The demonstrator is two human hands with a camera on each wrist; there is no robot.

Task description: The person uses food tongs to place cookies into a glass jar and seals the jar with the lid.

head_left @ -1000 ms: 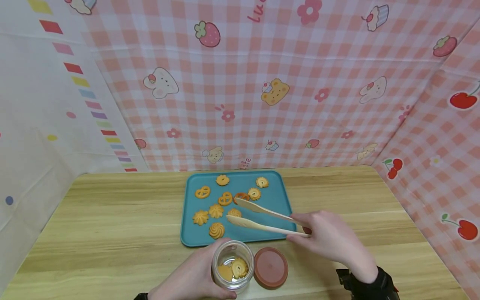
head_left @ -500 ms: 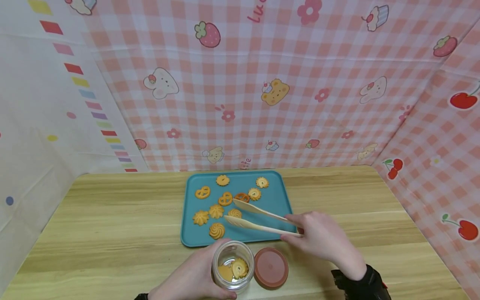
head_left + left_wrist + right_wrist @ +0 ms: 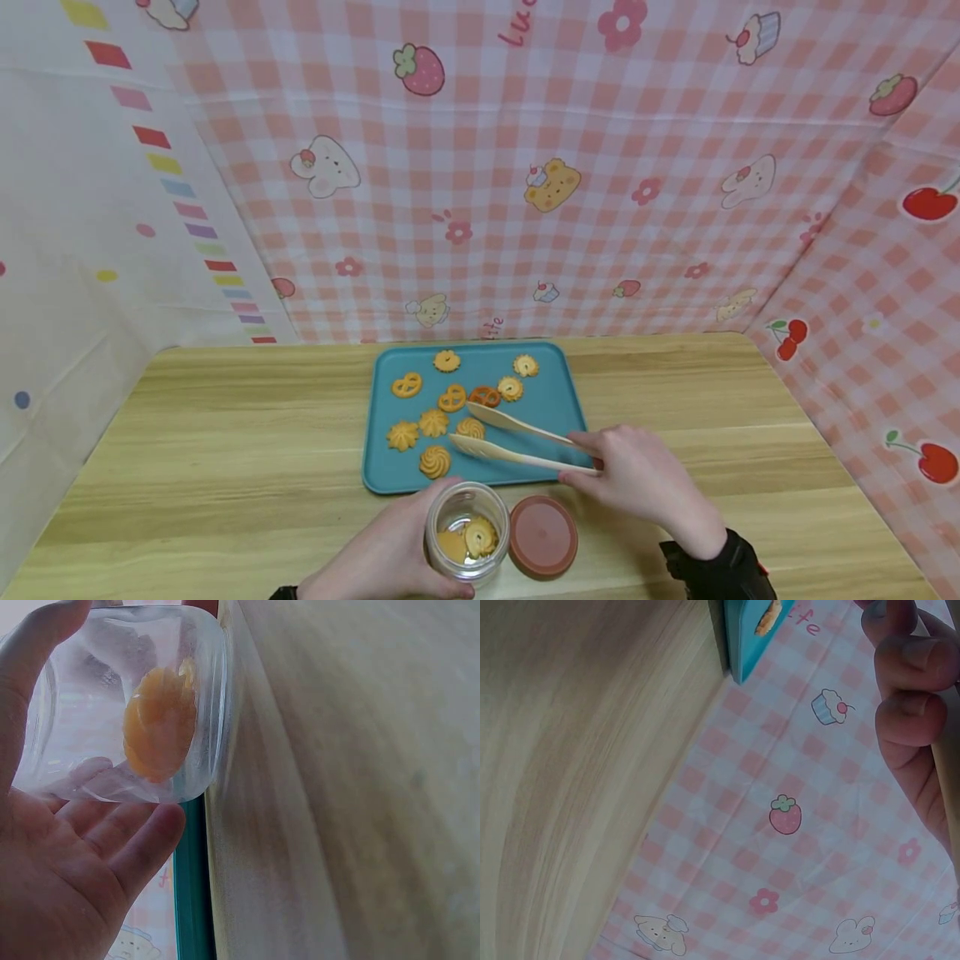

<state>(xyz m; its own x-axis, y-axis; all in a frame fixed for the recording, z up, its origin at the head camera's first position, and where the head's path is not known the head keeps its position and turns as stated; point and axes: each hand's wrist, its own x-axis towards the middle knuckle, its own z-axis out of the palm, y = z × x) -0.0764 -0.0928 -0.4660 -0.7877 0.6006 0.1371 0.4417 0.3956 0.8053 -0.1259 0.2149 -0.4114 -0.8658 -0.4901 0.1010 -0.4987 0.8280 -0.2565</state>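
A clear jar [image 3: 467,500] stands upright at the front of the table, gripped from the left by my left hand [image 3: 397,542]. Cookies [image 3: 481,537] lie at its bottom; the left wrist view shows a cookie [image 3: 159,724] through the wall. My right hand [image 3: 637,471] holds wooden tongs [image 3: 517,456] over the blue tray [image 3: 543,404]. The tong tips are apart, one on either side of a swirled cookie [image 3: 470,427]. Close to the upper tip is a dark pretzel [image 3: 484,396]. Curled fingers [image 3: 911,720] of the right hand appear in the right wrist view.
Beside the jar lies a reddish-brown lid [image 3: 543,537]. More cookies [image 3: 435,462] and light pretzels [image 3: 407,384] are spread over the tray. Behind the wooden table [image 3: 247,450] rises a pink checked cloth [image 3: 487,183], with cloth on both sides too.
My right hand has moved left with the tongs, and their tips have shifted slightly left and down around the swirled cookie. The left hand and jar have stayed put.
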